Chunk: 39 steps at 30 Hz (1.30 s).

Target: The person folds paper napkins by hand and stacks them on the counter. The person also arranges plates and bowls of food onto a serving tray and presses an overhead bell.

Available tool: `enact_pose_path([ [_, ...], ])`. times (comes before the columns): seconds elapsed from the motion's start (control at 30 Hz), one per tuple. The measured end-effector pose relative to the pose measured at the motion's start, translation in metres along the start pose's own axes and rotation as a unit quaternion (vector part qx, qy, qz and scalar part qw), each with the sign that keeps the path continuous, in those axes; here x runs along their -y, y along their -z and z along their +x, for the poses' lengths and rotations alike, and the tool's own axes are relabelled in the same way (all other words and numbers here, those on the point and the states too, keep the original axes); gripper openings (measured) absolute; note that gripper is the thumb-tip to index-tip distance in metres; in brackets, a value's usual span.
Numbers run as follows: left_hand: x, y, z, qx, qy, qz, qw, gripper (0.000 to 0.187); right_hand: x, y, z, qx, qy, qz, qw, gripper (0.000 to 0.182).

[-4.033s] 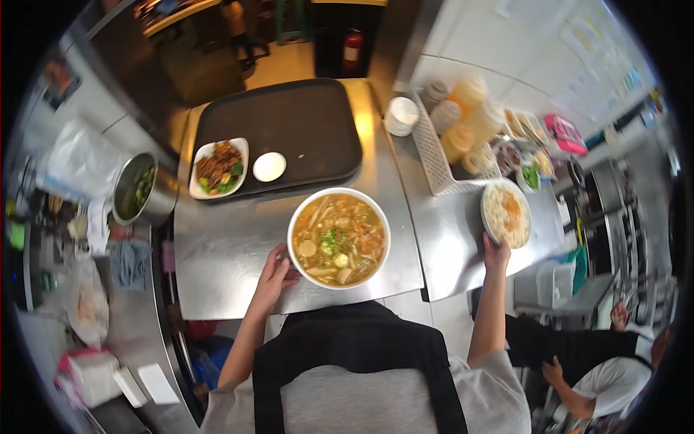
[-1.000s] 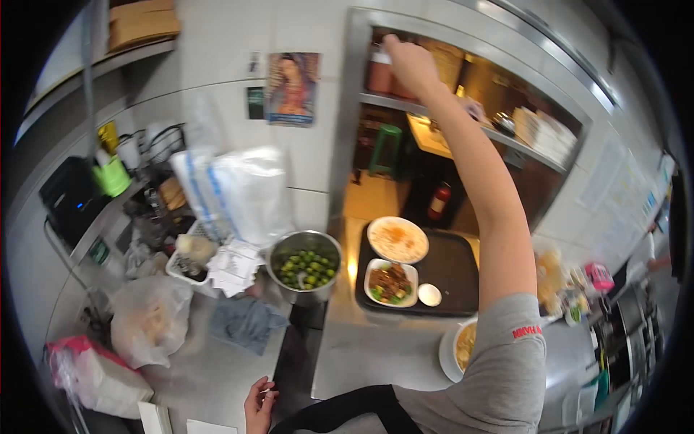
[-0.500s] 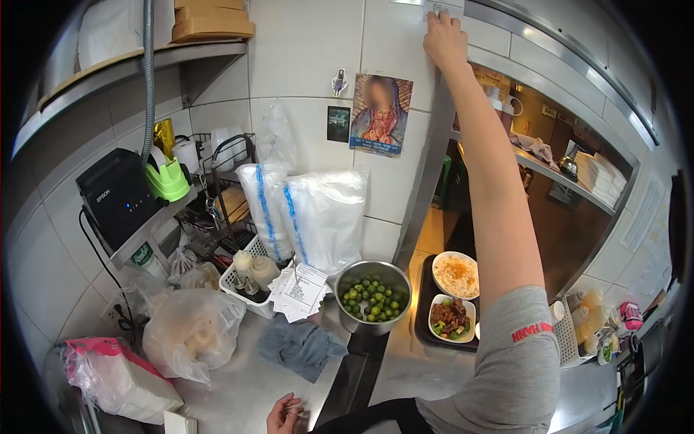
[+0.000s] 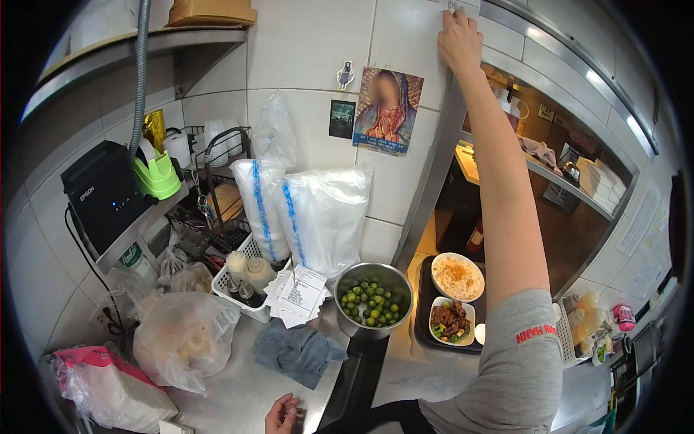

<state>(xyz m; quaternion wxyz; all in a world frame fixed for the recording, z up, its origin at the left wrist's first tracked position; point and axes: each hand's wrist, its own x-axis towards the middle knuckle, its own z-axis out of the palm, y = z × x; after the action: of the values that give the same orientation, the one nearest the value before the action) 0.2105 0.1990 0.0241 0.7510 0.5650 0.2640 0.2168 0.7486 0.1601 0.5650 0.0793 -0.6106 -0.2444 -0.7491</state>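
Note:
My right hand (image 4: 460,40) is raised high against the tiled wall, fingers bunched on a printed paper slip (image 4: 454,6) at the top edge. Its fingertips partly cover the slip. Low in view, my left hand (image 4: 282,415) hangs just above the steel counter, fingers loosely curled with nothing seen in them. Beyond it lie a grey cloth (image 4: 298,354) and a stack of receipts (image 4: 301,295). Under my right arm, a dark tray (image 4: 423,334) carries an oval dish of rice (image 4: 457,277) and a square bowl of meat and greens (image 4: 451,322).
A metal bowl of small green citrus fruit (image 4: 372,300) stands beside large plastic bag packs (image 4: 325,217). On the left are a black printer (image 4: 105,192), a tied plastic bag (image 4: 184,343) and wrapped napkins (image 4: 119,387). The pass-through shelf (image 4: 571,184) lies right.
The view has shifted slightly, so the wall and tray sit a little differently in frame. My right hand stays at the slip, and my left hand has barely moved.

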Motion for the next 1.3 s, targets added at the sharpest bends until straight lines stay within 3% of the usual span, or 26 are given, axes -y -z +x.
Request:
enact_pose_path([
  [0.07,0.002,0.000,0.001,-0.003,0.002,-0.006,1.000,0.036,-0.005,0.003,0.007,0.076,0.024,0.019,0.997,0.055],
  [0.1,0.002,0.001,0.001,-0.004,0.005,-0.010,1.000,0.036,-0.002,0.005,0.008,0.075,0.024,0.019,0.997,0.055],
  [0.17,0.005,0.002,0.002,-0.004,0.005,-0.010,1.000,0.036,0.003,0.005,0.006,0.040,-0.020,0.024,0.999,0.032],
  [0.37,0.002,-0.003,0.004,-0.007,0.022,-0.033,0.999,0.036,0.012,0.024,0.011,0.077,-0.028,0.016,0.996,0.030],
  [0.5,0.005,0.000,0.005,0.007,0.028,-0.051,0.998,0.036,0.010,0.025,0.011,0.105,-0.034,0.026,0.994,0.035],
  [0.57,0.002,0.001,0.004,0.007,0.035,-0.045,0.998,0.036,0.008,0.018,0.009,0.045,-0.042,0.035,0.997,0.042],
  [0.67,0.002,0.003,0.005,0.001,0.025,-0.024,0.999,0.035,0.006,0.011,0.013,0.068,-0.064,0.054,0.994,0.047],
  [0.97,0.003,0.002,0.008,-0.006,0.008,0.003,1.000,0.036,0.010,0.017,0.022,0.122,-0.048,-0.025,0.991,0.043],
  [1.3,-0.001,0.005,0.004,-0.008,-0.002,0.013,1.000,0.037,0.002,0.014,0.032,0.161,-0.097,0.025,0.982,0.047],
])
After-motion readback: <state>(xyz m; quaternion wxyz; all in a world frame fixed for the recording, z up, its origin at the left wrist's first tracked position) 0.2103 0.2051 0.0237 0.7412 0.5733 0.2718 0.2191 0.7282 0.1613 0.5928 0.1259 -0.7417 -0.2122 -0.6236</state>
